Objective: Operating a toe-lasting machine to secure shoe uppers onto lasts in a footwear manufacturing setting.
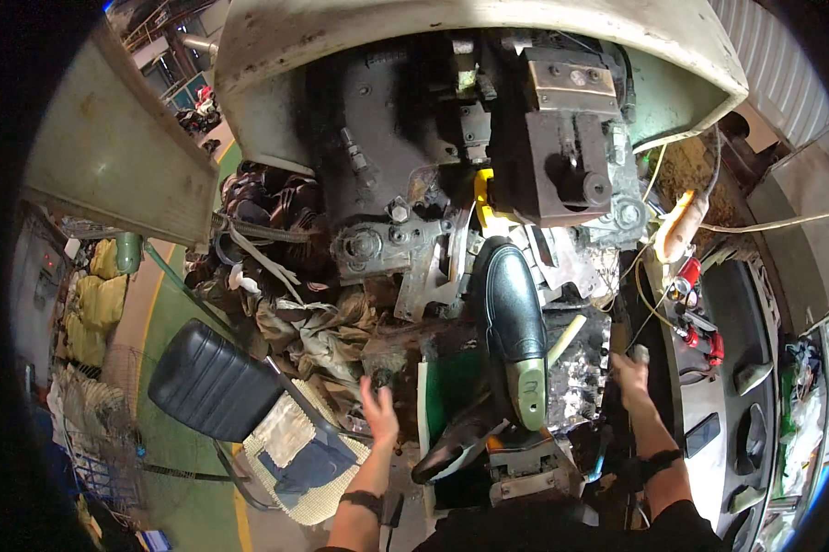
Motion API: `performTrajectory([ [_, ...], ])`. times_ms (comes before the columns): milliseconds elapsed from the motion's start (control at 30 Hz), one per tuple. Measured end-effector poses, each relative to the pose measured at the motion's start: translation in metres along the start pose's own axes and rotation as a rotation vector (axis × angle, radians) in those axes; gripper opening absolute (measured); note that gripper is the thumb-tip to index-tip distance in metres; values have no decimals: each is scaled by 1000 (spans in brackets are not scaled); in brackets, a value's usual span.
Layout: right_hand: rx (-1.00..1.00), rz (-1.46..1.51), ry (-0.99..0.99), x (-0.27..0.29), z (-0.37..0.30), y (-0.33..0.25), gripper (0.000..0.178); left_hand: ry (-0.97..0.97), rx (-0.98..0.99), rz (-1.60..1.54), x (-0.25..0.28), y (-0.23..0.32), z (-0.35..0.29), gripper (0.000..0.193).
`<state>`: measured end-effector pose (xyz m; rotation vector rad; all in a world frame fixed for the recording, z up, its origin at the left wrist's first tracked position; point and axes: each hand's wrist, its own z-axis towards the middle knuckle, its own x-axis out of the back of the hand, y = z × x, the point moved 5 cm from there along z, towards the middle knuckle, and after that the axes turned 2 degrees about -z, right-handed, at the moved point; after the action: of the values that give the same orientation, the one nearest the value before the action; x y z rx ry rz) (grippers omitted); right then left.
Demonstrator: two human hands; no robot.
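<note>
A glossy black shoe (pixel 514 299) sits on a green shoe last (pixel 530 396), its toe pointing away from me into the machine's metal clamps (pixel 437 267). My left hand (pixel 379 416) is raised left of the last with its fingers apart and holds nothing. My right hand (pixel 629 377), to the right of the shoe, closes round a small grey knob-like piece (pixel 640 352); its kind is unclear. Neither hand touches the black shoe. Below and left of the last, another dark shoe (pixel 456 443) lies tilted, partly hidden. A yellow part (pixel 485 202) stands just beyond the toe.
The machine's dark block (pixel 561 138) rises ahead under a pale hood (pixel 479 18). At left stands a black-backed chair (pixel 214 373) with cloth on its seat. Along the right runs a bench with a phone (pixel 702 434), red-handled tools (pixel 704 342) and shoe-shaped pieces (pixel 753 432).
</note>
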<state>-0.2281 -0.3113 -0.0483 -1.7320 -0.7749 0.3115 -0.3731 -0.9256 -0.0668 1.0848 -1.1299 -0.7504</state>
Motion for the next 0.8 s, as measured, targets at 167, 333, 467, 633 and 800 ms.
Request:
performTrajectory([
  [167, -195, 146, 222, 100, -19, 18, 61, 170, 481, -91, 71, -112, -28, 60],
  [333, -292, 114, 66, 87, -47, 31, 48, 34, 862, -101, -14, -178, -76, 70],
  [467, -157, 30, 28, 63, -15, -6, 43, -107, 650, -75, 9, -126, -42, 61],
  [633, 123, 22, -1, -7, -5, -26, 77, 139, 258, -10, 25, 3, 5, 50],
  [800, 12, 6, -116, -13, -9, -8, 85, -128, 152, 233, 21, 83, -27, 54],
])
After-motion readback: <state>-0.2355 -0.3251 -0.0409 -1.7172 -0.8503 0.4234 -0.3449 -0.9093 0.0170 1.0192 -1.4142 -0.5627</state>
